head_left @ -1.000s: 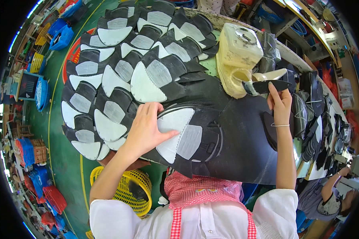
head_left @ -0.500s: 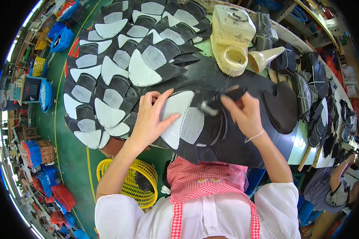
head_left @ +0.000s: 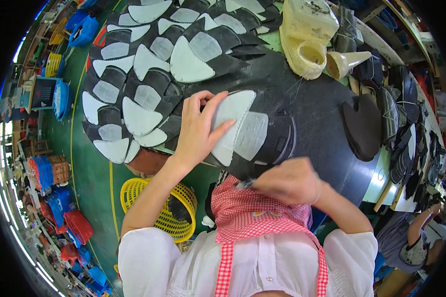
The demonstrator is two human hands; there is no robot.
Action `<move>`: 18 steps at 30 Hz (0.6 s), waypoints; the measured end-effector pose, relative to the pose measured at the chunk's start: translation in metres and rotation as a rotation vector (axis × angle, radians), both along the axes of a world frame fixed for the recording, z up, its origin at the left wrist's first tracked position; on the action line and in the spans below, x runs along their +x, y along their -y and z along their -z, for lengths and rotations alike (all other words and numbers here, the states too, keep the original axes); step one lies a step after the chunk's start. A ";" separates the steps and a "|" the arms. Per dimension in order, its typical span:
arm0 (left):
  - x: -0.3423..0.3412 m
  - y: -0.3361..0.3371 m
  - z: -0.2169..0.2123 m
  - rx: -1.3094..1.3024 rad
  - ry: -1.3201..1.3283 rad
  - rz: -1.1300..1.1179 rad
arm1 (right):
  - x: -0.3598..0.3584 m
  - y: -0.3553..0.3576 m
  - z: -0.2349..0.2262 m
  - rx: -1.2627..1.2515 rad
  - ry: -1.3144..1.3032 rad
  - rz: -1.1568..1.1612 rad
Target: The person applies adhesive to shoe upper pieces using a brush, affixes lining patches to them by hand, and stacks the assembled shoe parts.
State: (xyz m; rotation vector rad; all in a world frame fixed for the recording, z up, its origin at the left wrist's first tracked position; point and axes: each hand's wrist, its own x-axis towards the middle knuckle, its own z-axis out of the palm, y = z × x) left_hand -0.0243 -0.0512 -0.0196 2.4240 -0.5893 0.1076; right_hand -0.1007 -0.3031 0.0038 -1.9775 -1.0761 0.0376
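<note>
My left hand (head_left: 200,129) holds down a black and white shoe upper piece (head_left: 252,136) on the dark table top. Its thumb lies on the white, zigzag-edged panel, and its fingers are at the panel's far edge. My right hand (head_left: 292,180), smeared by motion, is closed at the table's near edge in front of my apron. From its left side sticks the dark and silvery end of what looks like a small brush (head_left: 245,184); the rest is hidden in the fist. Similar upper pieces (head_left: 191,62) lie overlapping in rows at the left and far side.
A cloudy yellowish plastic bottle (head_left: 307,24) with an open spout stands at the back, beside a pale funnel-shaped piece (head_left: 349,62). A dark sole-shaped sheet (head_left: 362,128) lies at the right. Below the table's left end is a yellow basket (head_left: 183,210). Another person (head_left: 406,235) is at far right.
My right hand has swung from beyond the upper piece's right end toward me, to the table's near edge, with the brush. My left hand keeps its hold. The whole view has shifted slightly.
</note>
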 end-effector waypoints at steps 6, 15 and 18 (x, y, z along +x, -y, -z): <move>0.005 -0.001 0.003 0.005 0.092 -0.016 | 0.016 0.029 -0.003 0.006 -0.060 0.636; 0.014 0.000 -0.008 0.081 0.123 0.020 | 0.029 0.005 -0.013 0.091 0.053 0.582; 0.021 0.002 -0.016 0.080 0.125 0.041 | -0.001 -0.004 0.008 0.006 0.056 0.245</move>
